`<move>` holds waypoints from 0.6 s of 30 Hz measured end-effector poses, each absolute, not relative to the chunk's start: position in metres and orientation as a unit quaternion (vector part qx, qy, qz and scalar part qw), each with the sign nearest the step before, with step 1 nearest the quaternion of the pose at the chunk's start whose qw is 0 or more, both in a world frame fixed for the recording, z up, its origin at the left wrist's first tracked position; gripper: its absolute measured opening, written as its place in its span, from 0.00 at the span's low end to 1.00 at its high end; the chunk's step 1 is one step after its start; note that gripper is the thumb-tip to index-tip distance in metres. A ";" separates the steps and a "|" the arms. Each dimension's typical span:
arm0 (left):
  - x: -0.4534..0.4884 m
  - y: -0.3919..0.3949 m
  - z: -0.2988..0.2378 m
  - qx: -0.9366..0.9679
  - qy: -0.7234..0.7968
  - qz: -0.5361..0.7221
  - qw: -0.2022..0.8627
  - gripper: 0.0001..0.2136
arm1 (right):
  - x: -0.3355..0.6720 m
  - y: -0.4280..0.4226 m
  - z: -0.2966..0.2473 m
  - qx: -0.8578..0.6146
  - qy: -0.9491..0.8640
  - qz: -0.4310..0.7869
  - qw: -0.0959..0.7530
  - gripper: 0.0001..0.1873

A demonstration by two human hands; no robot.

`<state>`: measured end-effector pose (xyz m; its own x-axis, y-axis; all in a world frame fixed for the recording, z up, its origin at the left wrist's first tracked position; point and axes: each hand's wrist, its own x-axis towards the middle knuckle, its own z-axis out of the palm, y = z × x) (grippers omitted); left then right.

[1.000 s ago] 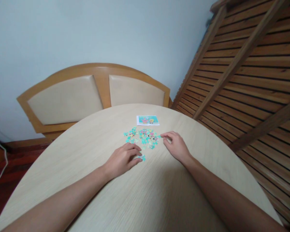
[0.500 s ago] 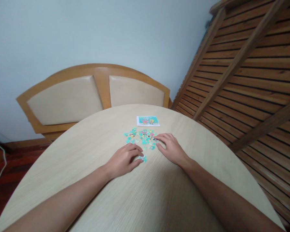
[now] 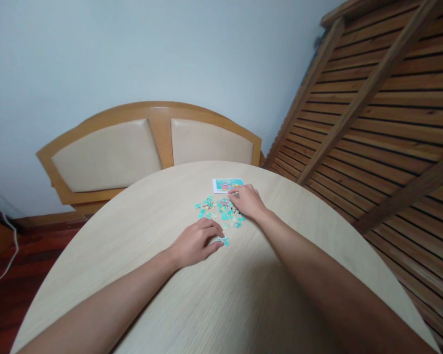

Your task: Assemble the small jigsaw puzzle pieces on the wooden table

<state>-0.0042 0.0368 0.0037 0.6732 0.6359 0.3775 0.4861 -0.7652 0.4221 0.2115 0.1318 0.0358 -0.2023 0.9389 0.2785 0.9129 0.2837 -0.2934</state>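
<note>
Puzzle pieces (image 3: 227,212) lie loose on the round counter (image 3: 192,314), spread left to right toward its far edge, just nearer than the picture card (image 3: 224,184). Nearer the heap, the right hand (image 3: 249,201) overhangs its right end; I cannot tell its grip. At the left hand (image 3: 197,242), thumb and fingers curl beside a small cluster (image 3: 226,241); clamping is unclear.
</note>
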 end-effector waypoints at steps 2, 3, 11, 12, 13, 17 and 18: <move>-0.004 0.037 0.003 0.903 0.310 0.259 0.146 0.07 | 0.206 0.139 0.036 -0.608 -0.769 0.035 0.192 0.15; -0.004 0.038 0.003 0.903 0.309 0.260 0.147 0.07 | 0.203 0.142 0.035 -0.614 -0.767 0.038 0.185 0.15; -0.004 0.037 0.004 0.902 0.308 0.262 0.150 0.07 | 0.198 0.142 0.028 -0.637 -0.754 0.058 0.148 0.10; -0.004 0.037 0.004 0.902 0.308 0.262 0.150 0.07 | 0.198 0.142 0.027 -0.639 -0.752 0.060 0.148 0.10; -0.004 0.037 0.004 0.903 0.307 0.261 0.151 0.07 | 0.199 0.142 0.026 -0.642 -0.750 0.062 0.149 0.10; -0.004 0.038 0.003 0.903 0.309 0.260 0.148 0.07 | 0.202 0.144 0.024 -0.644 -0.746 0.068 0.153 0.12; -0.004 0.038 0.003 0.903 0.309 0.260 0.148 0.07 | 0.202 0.144 0.023 -0.643 -0.747 0.069 0.153 0.12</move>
